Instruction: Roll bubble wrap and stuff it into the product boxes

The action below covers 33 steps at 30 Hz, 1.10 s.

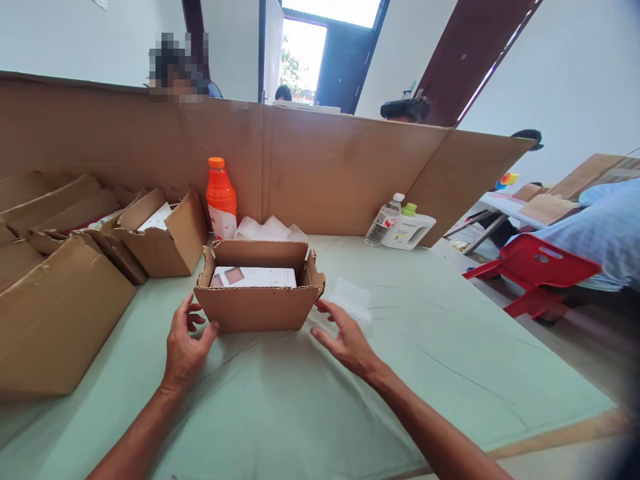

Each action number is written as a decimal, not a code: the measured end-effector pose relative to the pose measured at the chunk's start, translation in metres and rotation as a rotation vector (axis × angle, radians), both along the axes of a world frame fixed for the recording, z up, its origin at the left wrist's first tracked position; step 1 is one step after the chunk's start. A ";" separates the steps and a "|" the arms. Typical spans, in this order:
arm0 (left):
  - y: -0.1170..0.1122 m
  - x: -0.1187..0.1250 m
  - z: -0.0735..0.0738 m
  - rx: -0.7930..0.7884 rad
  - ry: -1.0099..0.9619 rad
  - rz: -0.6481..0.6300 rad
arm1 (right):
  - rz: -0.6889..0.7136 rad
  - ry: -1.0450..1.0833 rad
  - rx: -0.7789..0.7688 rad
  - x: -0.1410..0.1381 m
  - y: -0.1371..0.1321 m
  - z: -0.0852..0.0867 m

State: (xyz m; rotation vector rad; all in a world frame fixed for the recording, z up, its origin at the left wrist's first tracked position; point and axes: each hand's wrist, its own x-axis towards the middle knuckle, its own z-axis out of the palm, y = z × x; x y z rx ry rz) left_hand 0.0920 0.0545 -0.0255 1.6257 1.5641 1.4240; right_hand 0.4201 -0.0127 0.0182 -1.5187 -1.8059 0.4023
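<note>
A small open cardboard box (257, 308) stands on the pale green table cover (410, 347), with a white packet (253, 277) lying inside it. My left hand (184, 343) rests by the box's left front corner, fingers apart, thumb touching the cardboard. On the other side, my right hand (343, 337) is open and spread flat, fingertips near the right front corner. Neither hand holds anything. A small clear plastic bag (353, 297) lies just beyond my right hand.
Several open cardboard boxes (155, 240) crowd the left side. An orange bottle (221, 198), crumpled white paper (265, 229), a water bottle (383, 220) and a white jug (410, 230) stand against a cardboard divider (325, 167). People sit behind it. A red stool (535, 267) is at right.
</note>
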 end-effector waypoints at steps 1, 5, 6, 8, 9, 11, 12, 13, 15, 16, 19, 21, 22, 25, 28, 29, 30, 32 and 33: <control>0.002 -0.002 -0.001 -0.032 -0.026 -0.023 | -0.005 0.041 -0.020 -0.011 0.003 -0.004; 0.009 -0.001 -0.009 -0.121 -0.139 -0.156 | -0.076 0.157 -0.081 -0.039 0.019 -0.007; 0.009 0.000 -0.011 -0.119 -0.183 -0.182 | -0.092 0.169 -0.082 -0.042 0.023 -0.007; 0.010 0.002 -0.014 -0.114 -0.287 -0.228 | -0.087 0.170 -0.074 -0.040 0.029 -0.005; 0.010 0.003 -0.014 -0.118 -0.328 -0.255 | -0.077 0.154 -0.057 -0.037 0.030 -0.005; 0.010 0.003 -0.015 -0.118 -0.342 -0.276 | -0.070 0.095 0.015 -0.022 0.030 -0.005; 0.010 0.001 -0.014 -0.111 -0.310 -0.251 | -0.084 0.059 0.066 -0.011 0.029 -0.005; 0.011 -0.001 -0.014 -0.097 -0.258 -0.200 | -0.115 0.026 0.118 0.002 0.027 -0.005; 0.013 -0.008 -0.015 -0.051 -0.135 -0.066 | -0.223 -0.015 0.177 0.030 0.020 -0.005; 0.015 -0.012 -0.016 -0.032 -0.080 -0.008 | -0.288 -0.025 0.163 0.044 0.015 -0.004; 0.023 -0.026 -0.022 -0.011 0.007 0.079 | -0.318 -0.035 -0.013 0.072 -0.008 0.004; 0.027 -0.033 -0.026 -0.022 0.034 0.118 | -0.142 0.011 -0.090 0.078 -0.027 0.013; 0.029 -0.035 -0.027 -0.025 0.038 0.141 | -0.057 0.055 -0.079 0.080 -0.034 0.018; 0.029 -0.034 -0.026 -0.038 0.050 0.209 | -0.070 0.182 0.033 0.087 -0.045 0.023; 0.026 -0.028 -0.019 -0.056 0.119 0.205 | -0.163 0.165 0.050 0.093 -0.038 0.004; 0.025 -0.026 -0.016 -0.056 0.151 0.201 | -0.127 0.128 0.052 0.092 -0.034 -0.006; 0.023 -0.024 -0.013 -0.058 0.182 0.199 | -0.061 0.082 0.059 0.089 -0.031 -0.016; 0.020 -0.019 -0.006 -0.080 0.257 0.184 | 0.112 -0.030 0.076 0.077 -0.030 -0.034; 0.018 -0.017 -0.002 -0.093 0.294 0.182 | 0.191 -0.089 0.080 0.071 -0.031 -0.040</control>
